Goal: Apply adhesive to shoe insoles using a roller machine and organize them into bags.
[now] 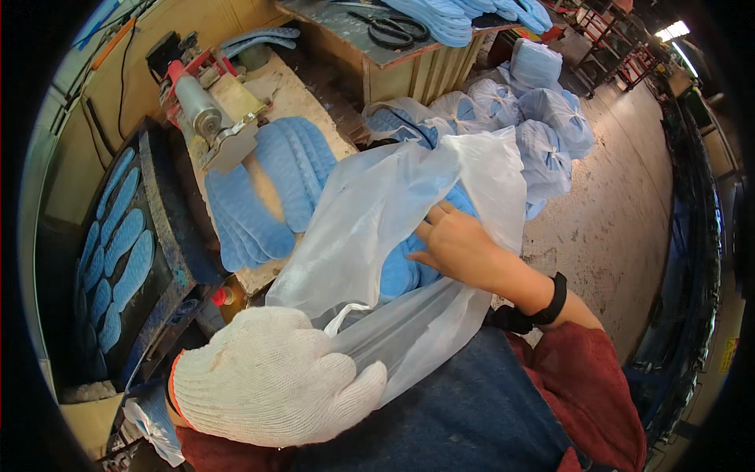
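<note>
A translucent white plastic bag (346,212) lies spread in front of me, its mouth facing my body. Blue insoles (399,271) show inside it. My right hand (458,242), bare, reaches into the mouth over the insoles, fingers stretched and thumb apart; the fingertips are partly hidden. My left hand (275,377), in a white knitted glove, is closed on the bag's near left edge, where a twisted strip of plastic (350,315) runs up to its fingers.
On the wooden bench (303,94) lie fanned blue insoles (295,161) beside a metal machine (200,110). A dark rack (149,259) with insoles stands left. Scissors (389,30) rest on the far table (338,31). Several filled bags (546,149) sit on the floor (613,173).
</note>
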Action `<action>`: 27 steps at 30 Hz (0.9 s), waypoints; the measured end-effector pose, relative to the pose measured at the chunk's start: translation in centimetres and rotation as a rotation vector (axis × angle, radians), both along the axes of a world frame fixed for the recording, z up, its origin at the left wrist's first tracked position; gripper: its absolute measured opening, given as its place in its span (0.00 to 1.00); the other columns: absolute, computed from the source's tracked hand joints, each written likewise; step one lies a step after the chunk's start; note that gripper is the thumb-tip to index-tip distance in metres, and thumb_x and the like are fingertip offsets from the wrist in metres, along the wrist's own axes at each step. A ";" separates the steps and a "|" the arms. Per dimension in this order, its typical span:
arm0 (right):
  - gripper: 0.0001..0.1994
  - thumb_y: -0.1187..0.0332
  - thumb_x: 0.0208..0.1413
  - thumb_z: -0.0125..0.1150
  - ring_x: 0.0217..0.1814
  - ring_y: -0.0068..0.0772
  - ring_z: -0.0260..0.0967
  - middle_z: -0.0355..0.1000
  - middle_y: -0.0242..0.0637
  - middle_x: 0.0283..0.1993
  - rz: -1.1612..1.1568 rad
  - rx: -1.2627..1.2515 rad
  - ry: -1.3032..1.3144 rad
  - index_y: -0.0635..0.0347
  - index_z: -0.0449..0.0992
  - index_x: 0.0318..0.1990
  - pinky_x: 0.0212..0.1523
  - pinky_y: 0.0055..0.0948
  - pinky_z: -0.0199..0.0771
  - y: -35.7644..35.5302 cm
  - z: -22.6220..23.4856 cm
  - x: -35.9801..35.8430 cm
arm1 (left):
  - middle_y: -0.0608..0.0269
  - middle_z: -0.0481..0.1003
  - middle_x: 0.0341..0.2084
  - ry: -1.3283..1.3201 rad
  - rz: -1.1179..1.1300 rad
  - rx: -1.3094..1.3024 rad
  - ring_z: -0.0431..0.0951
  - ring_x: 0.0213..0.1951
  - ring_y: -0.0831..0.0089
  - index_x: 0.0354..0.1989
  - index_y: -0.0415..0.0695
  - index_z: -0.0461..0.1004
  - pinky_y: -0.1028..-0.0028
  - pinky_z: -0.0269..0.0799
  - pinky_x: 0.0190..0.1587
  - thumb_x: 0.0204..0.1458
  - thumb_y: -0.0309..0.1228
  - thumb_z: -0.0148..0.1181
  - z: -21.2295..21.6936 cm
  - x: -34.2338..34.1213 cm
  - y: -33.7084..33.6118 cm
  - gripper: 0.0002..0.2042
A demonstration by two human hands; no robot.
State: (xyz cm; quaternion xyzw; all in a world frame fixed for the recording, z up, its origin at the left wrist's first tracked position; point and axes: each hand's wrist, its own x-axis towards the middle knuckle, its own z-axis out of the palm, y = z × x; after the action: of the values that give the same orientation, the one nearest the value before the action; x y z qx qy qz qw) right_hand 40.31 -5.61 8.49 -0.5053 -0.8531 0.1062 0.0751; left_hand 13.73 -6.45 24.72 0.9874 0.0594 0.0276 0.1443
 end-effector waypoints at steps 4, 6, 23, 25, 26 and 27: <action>0.22 0.53 0.47 0.61 0.43 0.45 0.67 0.71 0.46 0.39 -0.076 0.278 -0.011 0.66 0.73 0.38 0.42 0.37 0.69 1.5 -1.8 -3.0 | 0.73 0.69 0.13 -0.048 0.009 0.031 0.73 0.16 0.75 0.38 0.51 0.73 0.75 0.62 0.17 0.32 0.31 0.61 0.1 0.3 0.5 0.18; 0.21 0.54 0.48 0.60 0.43 0.45 0.68 0.71 0.47 0.40 -0.071 0.308 -0.046 0.65 0.74 0.39 0.42 0.38 0.69 2.7 -3.2 -3.8 | 0.70 0.66 0.11 -0.068 -0.023 -0.014 0.71 0.13 0.73 0.34 0.47 0.74 0.73 0.64 0.15 0.37 0.31 0.58 0.2 1.0 1.0 0.12; 0.15 0.62 0.49 0.56 0.44 0.48 0.70 0.72 0.49 0.43 0.031 0.248 0.226 0.59 0.74 0.42 0.42 0.42 0.69 7.3 -10.4 -5.5 | 0.62 0.67 0.15 -0.065 -0.052 -0.034 0.71 0.18 0.61 0.41 0.51 0.72 0.63 0.64 0.19 0.37 0.32 0.58 1.7 1.3 0.8 0.17; 0.15 0.63 0.49 0.56 0.44 0.48 0.70 0.72 0.49 0.43 0.069 0.217 0.237 0.59 0.74 0.43 0.42 0.42 0.69 7.7 -10.7 -5.5 | 0.62 0.67 0.15 -0.075 -0.022 -0.038 0.71 0.18 0.61 0.41 0.51 0.72 0.63 0.64 0.20 0.37 0.32 0.58 1.7 1.3 1.4 0.18; 0.15 0.63 0.48 0.56 0.44 0.48 0.70 0.72 0.49 0.43 0.084 0.191 0.243 0.58 0.74 0.43 0.42 0.42 0.69 7.7 -10.8 -5.4 | 0.63 0.66 0.15 -0.091 -0.007 -0.049 0.71 0.18 0.61 0.42 0.51 0.72 0.64 0.64 0.20 0.36 0.33 0.59 1.5 1.1 1.8 0.19; 0.15 0.63 0.48 0.56 0.44 0.48 0.70 0.72 0.49 0.43 0.086 0.175 0.247 0.58 0.74 0.43 0.42 0.42 0.69 7.2 -9.8 -4.9 | 0.63 0.66 0.15 -0.108 0.015 -0.066 0.71 0.18 0.62 0.43 0.51 0.73 0.64 0.63 0.21 0.35 0.35 0.60 1.2 0.9 2.1 0.20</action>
State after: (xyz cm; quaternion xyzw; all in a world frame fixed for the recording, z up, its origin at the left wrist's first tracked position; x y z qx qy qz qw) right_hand 35.42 1.60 -1.29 -0.4427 -0.8643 0.0961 0.2187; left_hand 14.64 -4.33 25.97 0.9787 0.0599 0.0801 0.1795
